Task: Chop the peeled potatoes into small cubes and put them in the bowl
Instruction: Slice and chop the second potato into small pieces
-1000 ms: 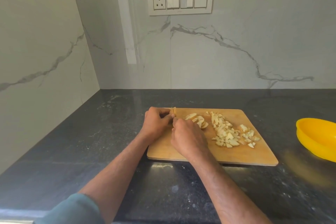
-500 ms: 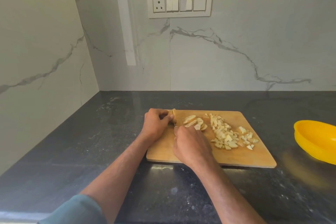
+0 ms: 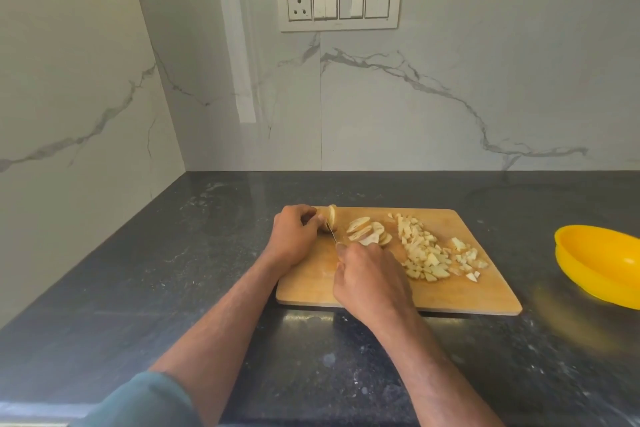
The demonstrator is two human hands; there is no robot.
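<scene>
A wooden cutting board (image 3: 460,291) lies on the dark counter. My left hand (image 3: 294,239) pins a peeled potato piece (image 3: 330,215) at the board's far left corner. My right hand (image 3: 370,282) is closed around a knife (image 3: 333,236), its thin blade against the potato; the handle is hidden in my fist. Several potato slices (image 3: 367,232) lie fanned just right of the blade. A heap of small potato cubes (image 3: 429,253) covers the board's middle and right. The yellow bowl (image 3: 602,263) stands on the counter to the right, apart from the board, and looks empty.
The dark speckled counter (image 3: 173,270) runs into a corner, with marble walls behind and to the left. A switch and socket plate (image 3: 339,5) is on the back wall above the board. The counter's front edge is near the bottom of the view.
My right hand has drawn back toward me along the board, exposing the knife blade. More slices lie beside the blade. My left hand stays on the potato piece.
</scene>
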